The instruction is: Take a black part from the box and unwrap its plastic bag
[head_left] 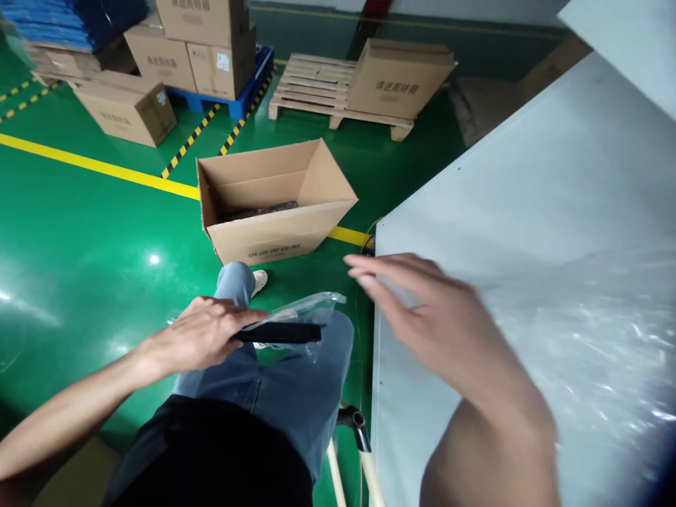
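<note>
My left hand (211, 325) is closed around a long, flat black part (285, 332) that I cannot name more exactly, held level above my lap. A clear plastic bag (311, 303) lies loosely over the part and sticks out past its end. Apart from it, my right hand (417, 296) is raised at the edge of the grey-white work surface, fingers stretched to the left with nothing visible in them. In front of my knees an open cardboard box (285, 229) stands on the floor, with dark wrapped items (264, 211) low inside.
Crumpled clear plastic (596, 366) lies on the grey-white work surface (507, 190) to my right. A stool or frame with a black joint (356, 419) is beside my leg. Further off are a wooden pallet (311, 81) with a carton, stacked cartons (211, 67) and a blue pallet (240, 105).
</note>
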The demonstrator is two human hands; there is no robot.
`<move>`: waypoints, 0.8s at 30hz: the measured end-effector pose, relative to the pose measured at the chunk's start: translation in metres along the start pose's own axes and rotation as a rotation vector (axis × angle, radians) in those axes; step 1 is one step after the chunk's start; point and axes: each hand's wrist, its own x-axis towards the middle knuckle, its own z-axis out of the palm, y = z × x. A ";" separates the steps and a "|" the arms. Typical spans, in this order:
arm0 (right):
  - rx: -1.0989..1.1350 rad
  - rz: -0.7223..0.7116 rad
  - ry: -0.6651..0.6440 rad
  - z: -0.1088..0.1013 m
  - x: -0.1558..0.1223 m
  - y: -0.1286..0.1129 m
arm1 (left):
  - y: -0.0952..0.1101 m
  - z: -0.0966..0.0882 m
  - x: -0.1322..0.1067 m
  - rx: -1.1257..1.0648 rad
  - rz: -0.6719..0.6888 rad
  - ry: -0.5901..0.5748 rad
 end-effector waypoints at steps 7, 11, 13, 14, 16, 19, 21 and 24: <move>0.092 0.166 0.518 0.053 -0.025 -0.032 | -0.021 0.008 0.026 -1.193 -0.387 0.455; 0.250 -0.001 0.212 0.122 -0.046 -0.066 | -0.017 0.024 0.045 -1.477 -0.585 0.763; 0.221 -0.022 0.121 0.149 -0.055 -0.080 | -0.015 0.037 0.049 -1.565 -0.658 0.793; 0.186 -0.020 0.085 0.160 -0.060 -0.084 | -0.014 0.043 0.050 -1.598 -0.686 0.796; 0.108 -0.005 0.046 0.175 -0.068 -0.090 | -0.012 0.057 0.051 -1.641 -0.732 0.784; 0.043 0.003 0.053 0.189 -0.079 -0.090 | -0.010 0.072 0.052 -1.686 -0.795 0.748; 0.030 -0.036 0.062 0.196 -0.086 -0.089 | -0.011 0.078 0.055 -1.720 -0.838 0.757; 0.009 -0.157 0.015 0.204 -0.094 -0.091 | -0.013 0.082 0.061 -1.759 -0.873 0.765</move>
